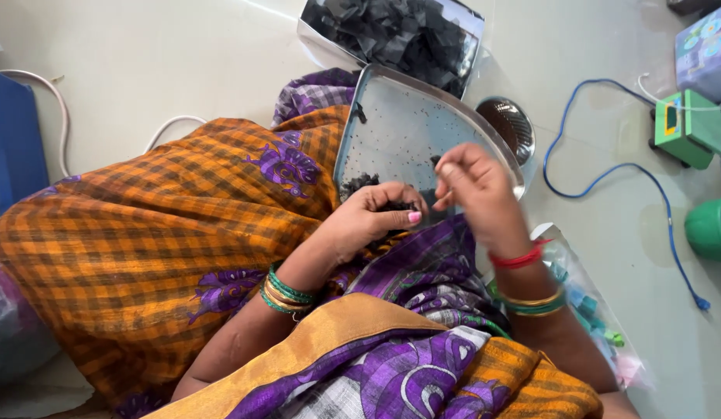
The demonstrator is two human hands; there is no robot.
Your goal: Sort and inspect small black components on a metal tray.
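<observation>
Floor, mid-frame: left hand (373,213) pinches dark bits over tray (391,116); right hand (473,186) half-curled, grip unclear. Sorting step; next needs fine pinch.

Pale floor (182,54), smooth. On it: clear bag of black pieces (395,35) at top; small round metal strainer (509,124) just beside it. Blue cable (608,167) loops across to a green box device (686,128). Green tub (711,226) at right edge. Clear bag of small coloured bits (589,310) lower right. White cable (46,81) and blue panel (15,143) at left.
</observation>
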